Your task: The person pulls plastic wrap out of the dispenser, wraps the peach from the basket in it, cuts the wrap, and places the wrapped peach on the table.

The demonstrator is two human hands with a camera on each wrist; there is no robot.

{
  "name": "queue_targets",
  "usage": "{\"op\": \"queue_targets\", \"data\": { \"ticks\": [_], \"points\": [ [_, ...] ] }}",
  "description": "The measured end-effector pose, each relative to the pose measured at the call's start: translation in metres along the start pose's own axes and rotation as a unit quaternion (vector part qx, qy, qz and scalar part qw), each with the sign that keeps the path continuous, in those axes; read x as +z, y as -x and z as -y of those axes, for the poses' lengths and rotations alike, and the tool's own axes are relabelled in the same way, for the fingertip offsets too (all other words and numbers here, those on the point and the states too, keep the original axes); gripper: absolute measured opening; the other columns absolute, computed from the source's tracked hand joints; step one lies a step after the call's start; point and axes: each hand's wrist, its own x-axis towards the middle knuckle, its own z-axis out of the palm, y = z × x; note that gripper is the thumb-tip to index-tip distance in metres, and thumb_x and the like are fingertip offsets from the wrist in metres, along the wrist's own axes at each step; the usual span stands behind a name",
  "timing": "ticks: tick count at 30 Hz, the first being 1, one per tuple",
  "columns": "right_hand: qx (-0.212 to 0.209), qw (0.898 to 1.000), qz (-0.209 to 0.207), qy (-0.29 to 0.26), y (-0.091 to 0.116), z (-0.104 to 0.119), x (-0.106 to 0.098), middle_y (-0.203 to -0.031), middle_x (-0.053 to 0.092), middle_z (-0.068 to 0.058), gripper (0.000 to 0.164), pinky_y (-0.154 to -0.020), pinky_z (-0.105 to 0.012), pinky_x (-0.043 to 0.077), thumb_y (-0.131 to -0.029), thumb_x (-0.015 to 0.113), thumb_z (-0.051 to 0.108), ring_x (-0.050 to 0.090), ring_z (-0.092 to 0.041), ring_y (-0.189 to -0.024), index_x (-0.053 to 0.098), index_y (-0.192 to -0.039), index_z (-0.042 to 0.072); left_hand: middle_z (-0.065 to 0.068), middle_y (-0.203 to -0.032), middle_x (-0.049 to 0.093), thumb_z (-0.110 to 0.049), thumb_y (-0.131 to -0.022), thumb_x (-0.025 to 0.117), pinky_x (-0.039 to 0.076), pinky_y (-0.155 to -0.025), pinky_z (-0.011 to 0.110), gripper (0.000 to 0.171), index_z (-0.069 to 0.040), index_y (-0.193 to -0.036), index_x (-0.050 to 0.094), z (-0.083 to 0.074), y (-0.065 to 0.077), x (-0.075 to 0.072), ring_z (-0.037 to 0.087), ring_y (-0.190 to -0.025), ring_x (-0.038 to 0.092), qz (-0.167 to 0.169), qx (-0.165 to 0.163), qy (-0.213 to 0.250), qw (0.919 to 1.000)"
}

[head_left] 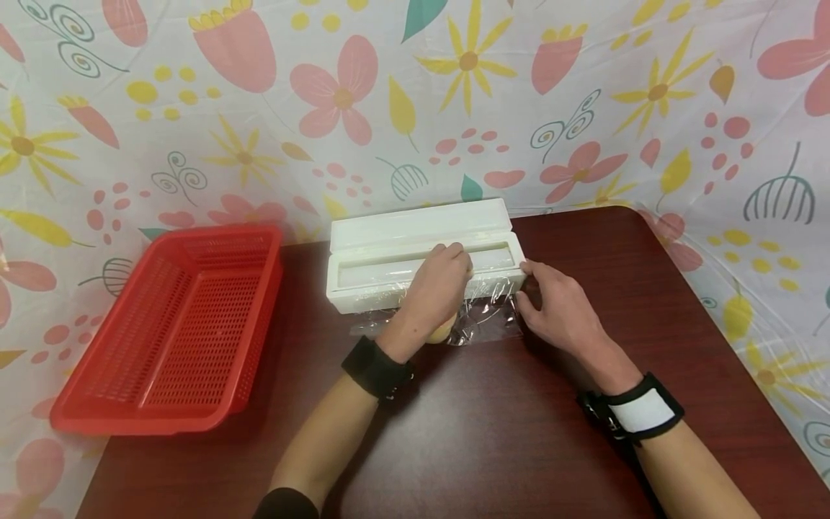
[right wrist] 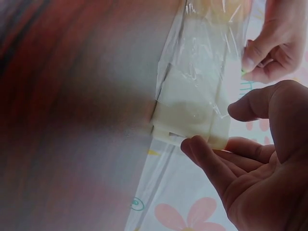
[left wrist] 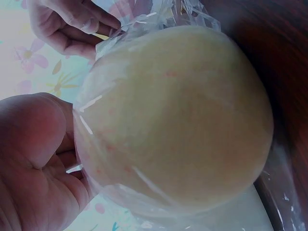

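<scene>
A white plastic wrap box (head_left: 363, 294) lies with its lid (head_left: 415, 222) raised and a roll (head_left: 382, 272) inside. My left hand (head_left: 431, 285) reaches over the box's middle, fingers curled, pinching a small yellow-green piece (right wrist: 244, 73) mostly hidden by them. At the box's right end, my right hand (head_left: 560, 306) grips the corner with thumb and fingertips. Below my left wrist sits a pale yellow peach (left wrist: 178, 120) with pinkish flecks, largely hidden by the wrist in the head view. Clear plastic film (head_left: 486, 317) covers it and stretches up over the box's front.
A red perforated basket (head_left: 256, 317) stands at the left of the dark wooden table (head_left: 454, 447). Behind the box hangs a flower-patterned cloth (head_left: 415, 108), close to the raised lid. The table's rounded far corner is on the right.
</scene>
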Motion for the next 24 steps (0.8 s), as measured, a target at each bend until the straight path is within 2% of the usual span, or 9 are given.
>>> {"op": "queue_targets", "data": {
  "ticks": [9,17,24],
  "points": [
    [0.002,1.0,0.002,0.005,0.0,-0.001,0.0,-0.125,0.068,-0.028,0.05,-0.091,-0.059,0.055,-0.092,0.071,0.007,0.068,-0.04,-0.106,0.059,-0.137,-0.011,-0.001,-0.097,0.066,-0.014,-0.103,0.066,0.046,-0.089,0.027,0.013,-0.012,-0.093,0.073,-0.003,-0.004,0.002,0.017,-0.092,0.06,-0.008,0.012,-0.021,0.9997],
    [0.0,1.0,0.001,0.001,0.0,-0.001,0.0,-0.125,0.068,-0.028,0.05,-0.089,-0.058,0.054,-0.092,0.071,0.007,0.067,-0.04,-0.103,0.059,-0.137,-0.011,-0.001,-0.099,0.066,-0.016,-0.105,0.063,0.047,-0.09,0.028,0.014,-0.012,-0.097,0.073,-0.006,-0.009,0.002,0.017,-0.093,0.06,0.006,0.008,-0.024,0.9997],
    [-0.004,1.0,-0.005,-0.002,0.0,-0.001,0.002,-0.123,0.069,-0.026,0.049,-0.085,-0.054,0.054,-0.091,0.072,0.007,0.067,-0.039,-0.097,0.06,-0.136,-0.01,-0.002,-0.098,0.067,-0.014,-0.104,0.063,0.047,-0.09,0.028,0.014,-0.013,-0.096,0.075,-0.007,-0.011,0.003,0.017,-0.093,0.062,0.001,0.008,-0.027,0.9996]
  ]
}}
